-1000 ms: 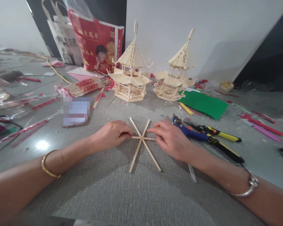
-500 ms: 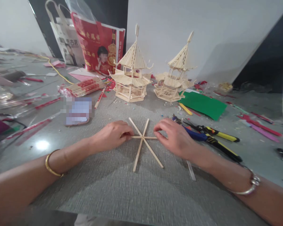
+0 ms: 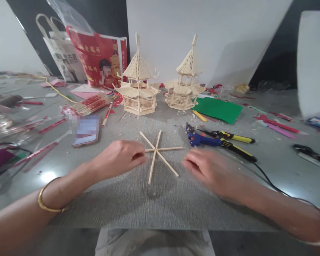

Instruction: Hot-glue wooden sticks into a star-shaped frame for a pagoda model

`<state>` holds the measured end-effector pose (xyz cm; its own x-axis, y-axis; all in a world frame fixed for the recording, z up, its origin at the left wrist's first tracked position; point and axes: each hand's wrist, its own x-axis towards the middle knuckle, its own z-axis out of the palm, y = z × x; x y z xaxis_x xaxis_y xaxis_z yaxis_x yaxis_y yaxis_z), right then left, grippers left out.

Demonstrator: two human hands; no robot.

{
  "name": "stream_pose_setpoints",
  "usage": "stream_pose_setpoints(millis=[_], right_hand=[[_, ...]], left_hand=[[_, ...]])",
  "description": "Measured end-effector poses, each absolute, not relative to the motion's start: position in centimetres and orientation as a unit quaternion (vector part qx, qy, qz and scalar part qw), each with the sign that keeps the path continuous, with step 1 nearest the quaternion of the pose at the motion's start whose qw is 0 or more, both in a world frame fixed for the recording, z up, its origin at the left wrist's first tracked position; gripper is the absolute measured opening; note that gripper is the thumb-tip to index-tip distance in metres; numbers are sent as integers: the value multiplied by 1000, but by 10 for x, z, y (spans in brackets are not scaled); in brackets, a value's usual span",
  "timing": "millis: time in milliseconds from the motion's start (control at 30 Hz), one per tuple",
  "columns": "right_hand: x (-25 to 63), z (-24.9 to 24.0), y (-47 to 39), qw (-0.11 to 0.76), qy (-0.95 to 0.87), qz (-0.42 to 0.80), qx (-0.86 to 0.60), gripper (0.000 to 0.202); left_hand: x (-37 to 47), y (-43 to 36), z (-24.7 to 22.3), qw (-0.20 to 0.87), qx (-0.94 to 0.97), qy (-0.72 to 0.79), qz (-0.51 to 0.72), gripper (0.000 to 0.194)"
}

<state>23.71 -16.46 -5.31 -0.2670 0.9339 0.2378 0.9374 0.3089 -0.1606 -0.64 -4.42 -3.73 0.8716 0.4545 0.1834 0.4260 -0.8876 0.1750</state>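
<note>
Several thin pale wooden sticks, joined at the middle, form a six-armed star [image 3: 165, 161] lying flat on the grey table. My left hand [image 3: 121, 158] is closed in a pinch at the star's left arm, hiding that tip. Just right of the star, apart from its right arm, is my right hand [image 3: 208, 169], slightly blurred. Its fingers are curled together, and nothing shows in them. Behind the right hand lies a blue glue gun [image 3: 208, 139] with a black and yellow handle, next to yellow-handled pliers [image 3: 237, 137].
Two wooden-stick pagoda models, a left one [image 3: 139, 96] and a right one [image 3: 182, 94], stand at the back. A phone [image 3: 85, 129], bundled sticks [image 3: 89, 104], a green sheet [image 3: 218, 109] and a yellow stick [image 3: 200, 115] lie around. Bags, including a red one [image 3: 90, 53], stand back left. A black cable [image 3: 272, 183] runs right.
My right hand has let go of the star's right arm and moved right and slightly down. My left hand stays at the left arm. The view has shifted right.
</note>
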Motion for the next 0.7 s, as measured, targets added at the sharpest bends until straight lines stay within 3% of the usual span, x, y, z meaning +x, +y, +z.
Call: stream_pose_setpoints(millis=[233,700], right_hand=[[212,-73,-176,115,-780,5,-615,18],[216,-78,-166,129,-800,-15,-586,10]], left_hand=[[3,-81,-35,55,950,301,-60,47],[5,-79,-44,85,945,309,-61,40]])
